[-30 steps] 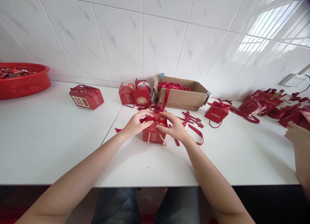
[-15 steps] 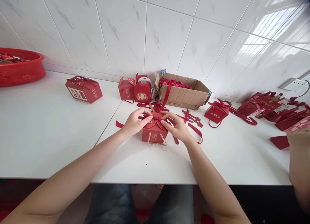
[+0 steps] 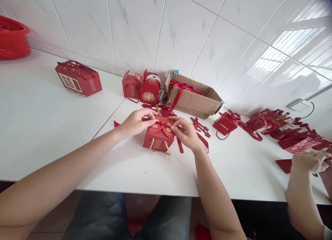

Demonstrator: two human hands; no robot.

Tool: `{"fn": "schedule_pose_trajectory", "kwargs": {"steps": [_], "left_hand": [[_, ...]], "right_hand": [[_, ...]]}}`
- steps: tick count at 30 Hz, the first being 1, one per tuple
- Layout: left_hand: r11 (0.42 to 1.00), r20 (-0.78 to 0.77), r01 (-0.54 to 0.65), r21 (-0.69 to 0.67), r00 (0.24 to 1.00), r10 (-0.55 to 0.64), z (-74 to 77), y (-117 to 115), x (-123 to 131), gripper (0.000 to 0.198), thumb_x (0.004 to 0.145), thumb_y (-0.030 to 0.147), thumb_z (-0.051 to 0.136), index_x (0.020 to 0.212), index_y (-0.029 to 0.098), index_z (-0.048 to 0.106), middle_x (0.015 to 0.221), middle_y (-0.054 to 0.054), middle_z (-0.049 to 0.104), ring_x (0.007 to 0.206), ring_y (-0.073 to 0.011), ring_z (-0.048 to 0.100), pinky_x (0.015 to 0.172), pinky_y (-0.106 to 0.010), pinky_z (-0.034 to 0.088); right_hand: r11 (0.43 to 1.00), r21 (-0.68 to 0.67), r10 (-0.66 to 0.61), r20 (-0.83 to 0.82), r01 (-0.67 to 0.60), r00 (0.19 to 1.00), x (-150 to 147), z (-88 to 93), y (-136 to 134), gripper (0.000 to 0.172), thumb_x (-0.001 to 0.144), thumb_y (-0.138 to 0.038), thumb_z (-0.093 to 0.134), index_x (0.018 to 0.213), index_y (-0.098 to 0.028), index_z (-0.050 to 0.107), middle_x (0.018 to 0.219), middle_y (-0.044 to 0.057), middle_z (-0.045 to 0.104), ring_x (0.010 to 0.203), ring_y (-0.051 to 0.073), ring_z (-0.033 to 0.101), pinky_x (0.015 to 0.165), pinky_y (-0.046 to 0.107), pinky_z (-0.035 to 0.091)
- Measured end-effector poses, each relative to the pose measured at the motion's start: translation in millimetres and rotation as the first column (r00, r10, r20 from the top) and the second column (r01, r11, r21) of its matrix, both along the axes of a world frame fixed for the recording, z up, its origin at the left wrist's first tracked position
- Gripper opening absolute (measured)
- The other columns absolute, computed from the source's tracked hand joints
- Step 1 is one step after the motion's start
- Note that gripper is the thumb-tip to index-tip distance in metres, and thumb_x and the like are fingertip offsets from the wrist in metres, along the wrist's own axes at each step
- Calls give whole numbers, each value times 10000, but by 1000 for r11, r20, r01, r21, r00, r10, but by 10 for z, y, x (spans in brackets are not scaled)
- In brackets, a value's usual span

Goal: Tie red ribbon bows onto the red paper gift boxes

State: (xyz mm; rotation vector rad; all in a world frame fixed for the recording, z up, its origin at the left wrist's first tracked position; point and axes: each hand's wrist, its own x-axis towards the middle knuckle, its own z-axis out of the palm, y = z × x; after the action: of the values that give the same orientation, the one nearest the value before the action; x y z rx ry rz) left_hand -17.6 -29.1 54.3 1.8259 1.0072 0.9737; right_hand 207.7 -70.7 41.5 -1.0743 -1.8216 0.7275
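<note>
Pinching thin red ribbon (image 3: 163,124), left grip (image 3: 137,123) and right grip (image 3: 187,132) flank the red gift box (image 3: 158,139) on the counter (image 3: 119,171) between them; exact fingertip contact unclear. Beyond grips, carton (image 3: 193,103) wall partly hides contents; far left, basin (image 3: 12,43) cut off.

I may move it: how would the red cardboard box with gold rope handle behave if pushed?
The red cardboard box probably slides upright, being squat. Its flat, creased walls look stiff but dentable. The slack gold rope handle likely flops.
</note>
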Motion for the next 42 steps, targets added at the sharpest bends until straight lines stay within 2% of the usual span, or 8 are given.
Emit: {"fn": "schedule_pose_trajectory", "kwargs": {"steps": [9, 14, 18, 22, 26, 33, 38, 42], "left_hand": [[997, -46, 60, 49, 997, -58, -30, -9, -10, 190, 782, 372, 605, 727, 191, 588, 1174, -86, 631, 1150, -282, 559, 982, -443, 442], [994, -2, 113, 14, 994, -113, -39, -13, -13, 198, 798, 376, 600, 751, 184, 579, 1182, -91, 613, 1133, -273, 570, 990, -440, 433], [991, 59, 132, -20, 990, -130, -28, -45, 9, 224, 791, 393, 612, 759, 174, 572, 1185, -103, 607, 1081, -267, 597, 957, -438, 461], [989, 23, 146, 10, 989, -146, -29, -78, 26, 202, 775, 387, 630, 784, 188, 600, 1165, -90, 620, 1111, -265, 581, 967, -441, 458], [987, -42, 129, 92, 991, -126, -37, -94, 27, 160, 793, 366, 611, 813, 208, 613, 1121, -65, 625, 1117, -241, 567, 951, -409, 466], [967, -126, 57, 247, 992, -26, -27, -132, 40, 112, 789, 308, 590, 775, 197, 582, 980, -52, 589, 956, -200, 572, 820, -344, 485], [965, -132, 68, 254, 991, -35, -35, -131, 41, 102, 796, 299, 575, 782, 197, 578, 978, -50, 580, 948, -196, 563, 822, -342, 483], [964, -130, 69, 256, 991, -36, -38, -127, 41, 101, 793, 295, 574, 776, 196, 575, 975, -51, 572, 939, -193, 561, 816, -338, 480]], "right_hand": [[991, -102, 88, -49, -92, 995, 131, 42, -4, 178, 861, -338, 617, 745, -207, 585, 1220, 87, 596, 1161, 220, 560, 873, 372, 512], [987, -152, 29, -83, -41, 996, 112, 40, -41, 197, 835, -419, 641, 839, -223, 619, 1328, 69, 520, 1241, 232, 499, 879, 341, 509], [920, -391, -109, -163, 37, 981, 104, 56, -51, 398, 854, -596, 525, 1042, -249, 574, 1203, 55, 593, 1020, 180, 623, 791, 304, 541], [837, -511, -272, -78, 196, 959, 131, 83, -33, 537, 828, -706, 442, 913, -196, 589, 1089, 78, 620, 738, 145, 666, 660, 285, 559], [788, -572, -293, -23, 227, 956, 151, 126, -50, 526, 795, -703, 502, 838, -185, 586, 980, 88, 644, 650, 156, 677, 580, 282, 559], [854, -519, -143, -148, 46, 979, 138, 98, -69, 415, 748, -569, 682, 788, -182, 538, 719, -2, 599, 656, 115, 632, 586, 226, 529], [721, -677, 62, -149, -148, 987, 157, 84, -73, 430, 741, -593, 673, 762, -180, 555, 589, -27, 556, 468, 100, 530, 417, 230, 427], [714, -674, 131, -137, -189, 982, 184, 135, -90, 466, 768, -601, 633, 626, -161, 580, 516, -40, 482, 431, 65, 404, 409, 222, 388]]}}
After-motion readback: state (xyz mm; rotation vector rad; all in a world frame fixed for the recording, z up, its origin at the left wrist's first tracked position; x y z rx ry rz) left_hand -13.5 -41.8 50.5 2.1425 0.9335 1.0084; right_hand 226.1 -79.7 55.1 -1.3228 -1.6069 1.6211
